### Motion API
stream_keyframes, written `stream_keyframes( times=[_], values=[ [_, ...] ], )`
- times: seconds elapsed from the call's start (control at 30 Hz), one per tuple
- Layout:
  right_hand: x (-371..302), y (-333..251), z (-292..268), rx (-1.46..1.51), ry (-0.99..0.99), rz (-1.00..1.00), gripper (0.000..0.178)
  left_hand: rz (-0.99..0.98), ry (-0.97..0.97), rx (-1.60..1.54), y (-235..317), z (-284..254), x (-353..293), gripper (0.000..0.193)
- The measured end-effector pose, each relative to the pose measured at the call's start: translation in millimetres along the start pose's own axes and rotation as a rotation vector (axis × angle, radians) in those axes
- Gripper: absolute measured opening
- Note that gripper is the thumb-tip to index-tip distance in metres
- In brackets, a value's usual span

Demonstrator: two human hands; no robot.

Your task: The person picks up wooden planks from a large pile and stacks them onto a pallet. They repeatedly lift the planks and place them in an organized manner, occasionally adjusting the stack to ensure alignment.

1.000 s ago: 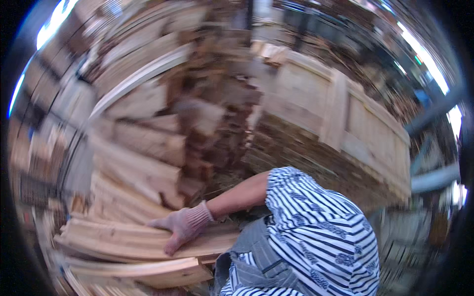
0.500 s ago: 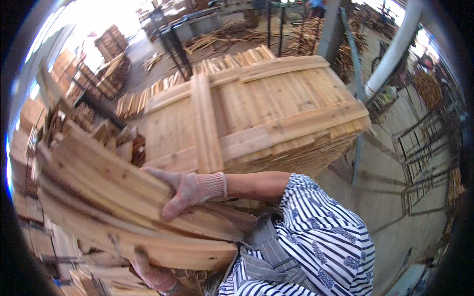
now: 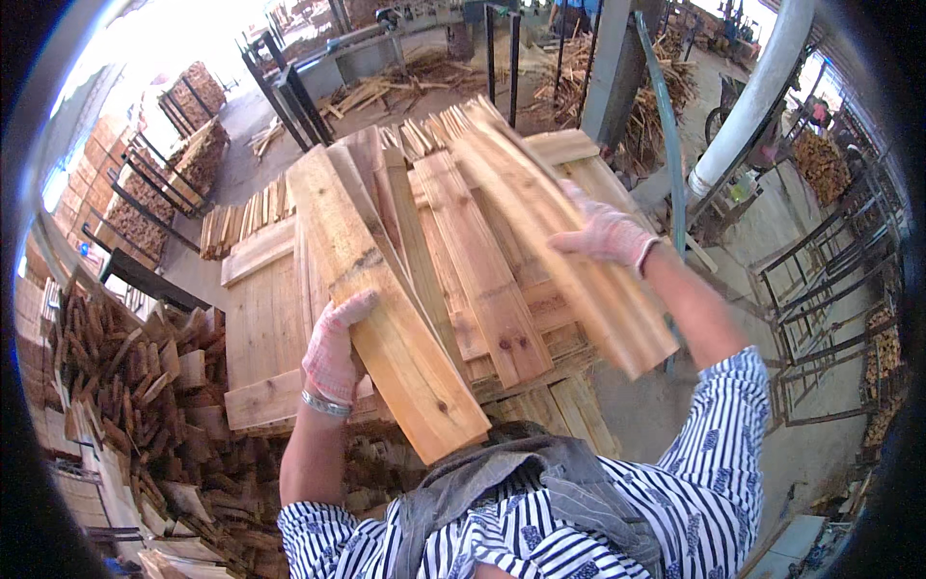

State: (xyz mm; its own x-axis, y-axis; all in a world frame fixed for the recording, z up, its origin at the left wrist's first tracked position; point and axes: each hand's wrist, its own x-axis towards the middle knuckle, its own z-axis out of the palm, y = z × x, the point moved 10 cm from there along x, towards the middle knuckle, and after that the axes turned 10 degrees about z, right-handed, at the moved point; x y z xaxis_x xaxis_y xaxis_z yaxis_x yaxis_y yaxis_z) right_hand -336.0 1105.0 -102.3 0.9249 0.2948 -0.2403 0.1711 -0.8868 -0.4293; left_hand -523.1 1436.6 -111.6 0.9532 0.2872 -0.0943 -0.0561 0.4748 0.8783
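My left hand, in a pale knitted glove, is closed round the left edge of a light wooden plank with a dark knot. More narrow planks fan out beneath it, slanting away from me over the stack. On the right, my gloved right hand grips the outer edge of another plank, blurred by motion; its thumb lies on top and the other fingers are partly hidden. A reddish plank rests between the two, out of both hands. All lie over a large stack of boards.
Loose offcuts are heaped to the left of the stack. Black metal posts stand behind it. A grey pillar and a pale slanting pipe rise at the right, near metal racks on the floor.
The bundle of planks has swung from the left onto the board stack and spread apart. My hands have separated, the right one moving far to the right with a plank.
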Motion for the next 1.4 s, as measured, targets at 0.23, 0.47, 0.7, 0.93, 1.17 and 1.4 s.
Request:
stream_keyframes(
  times=[0.23,0.47,0.7,0.93,1.17,1.4],
  values=[
    [29.8,118.1,3.3,-0.302,0.192,0.252,0.100,-0.082,0.020,0.132,26.1,-8.4,8.9,0.043],
    [-21.2,-30.3,10.8,-0.191,0.364,-0.305,0.090,0.038,0.026,0.428,102.7,-87.2,0.9,0.050],
    [1.3,-172.0,113.4,0.331,0.038,-0.360,0.097,-0.112,0.091,0.483,78.2,-257.8,30.8,0.051],
    [55.6,-225.6,208.2,0.285,-0.013,0.187,0.096,-0.237,0.079,1.314,85.4,-214.2,74.6,0.105],
    [126.5,-209.5,192.1,0.492,0.148,-0.050,0.058,-0.158,0.144,1.338,83.9,-261.1,98.9,0.098],
    [120.2,-205.1,202.1,0.044,0.262,0.102,0.061,-0.175,0.237,1.645,153.3,-324.2,68.9,0.107]
  ],
)
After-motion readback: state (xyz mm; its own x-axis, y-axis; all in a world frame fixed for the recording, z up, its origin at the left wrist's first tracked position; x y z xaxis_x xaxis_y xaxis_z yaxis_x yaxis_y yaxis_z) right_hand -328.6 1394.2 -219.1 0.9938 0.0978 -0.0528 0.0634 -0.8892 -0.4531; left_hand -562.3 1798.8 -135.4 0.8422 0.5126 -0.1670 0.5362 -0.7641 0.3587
